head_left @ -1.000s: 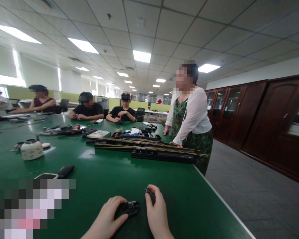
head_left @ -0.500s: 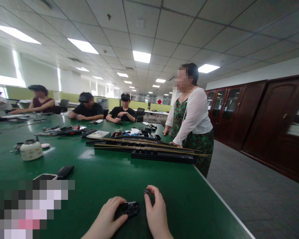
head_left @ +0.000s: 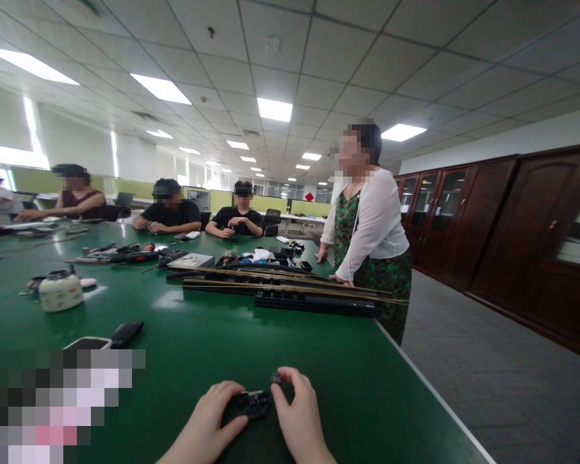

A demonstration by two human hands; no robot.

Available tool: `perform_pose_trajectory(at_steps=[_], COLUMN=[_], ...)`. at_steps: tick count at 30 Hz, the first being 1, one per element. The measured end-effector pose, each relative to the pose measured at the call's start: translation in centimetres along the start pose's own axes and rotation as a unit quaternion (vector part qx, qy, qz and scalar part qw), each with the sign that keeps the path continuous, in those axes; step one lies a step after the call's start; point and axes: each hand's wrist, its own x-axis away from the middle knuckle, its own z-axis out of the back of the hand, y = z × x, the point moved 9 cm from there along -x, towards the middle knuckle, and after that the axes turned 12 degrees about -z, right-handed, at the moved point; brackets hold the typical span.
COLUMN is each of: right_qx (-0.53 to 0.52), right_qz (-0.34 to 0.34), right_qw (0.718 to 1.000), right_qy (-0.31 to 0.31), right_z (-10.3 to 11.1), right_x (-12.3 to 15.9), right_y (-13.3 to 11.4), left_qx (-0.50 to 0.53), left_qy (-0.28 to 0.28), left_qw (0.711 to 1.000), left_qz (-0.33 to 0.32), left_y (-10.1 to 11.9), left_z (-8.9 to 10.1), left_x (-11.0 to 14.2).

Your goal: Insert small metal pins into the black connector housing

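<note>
At the near part of the green table, my left hand grips a black plastic part between thumb and fingers. The part has a lighter strip along its top edge, and its exact kind is unclear. My right hand pinches a small dark block-shaped piece between thumb and forefinger. That piece is held just above and to the right of the black part, close to its upper right corner. Whether the two touch cannot be made out.
Long black rails with thin brass-coloured rods lie across the table ahead. A cream jar and a dark flat object are on the left. Tools lie farther back. A person in a white cardigan leans at the right edge; several others sit beyond.
My right hand has moved left and slightly down, bringing the small piece nearer to the black part. My left hand stays where it was.
</note>
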Motion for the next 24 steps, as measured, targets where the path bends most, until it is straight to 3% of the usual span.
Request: perform_pose_trajectory(at_steps=[16,20,24], right_qx=[-0.041,-0.009,0.053], right_qz=[0.027,0.040,0.098], right_qw=[0.993,0.993,0.983], right_qy=[-0.112,-0.114,-0.148], right_z=[-1.5,-1.6,-2.4], right_x=[1.0,1.1,1.7], right_y=[-1.8,-2.0,-2.5], left_qx=[-0.002,-0.001,-0.002], left_qy=[-0.006,-0.008,-0.001], left_qw=[1.000,1.000,1.000], left_qz=[0.003,0.005,-0.002], left_y=[0.2,0.3,0.2], left_z=[-0.1,-0.1,0.1], left_x=[0.0,0.0,0.0])
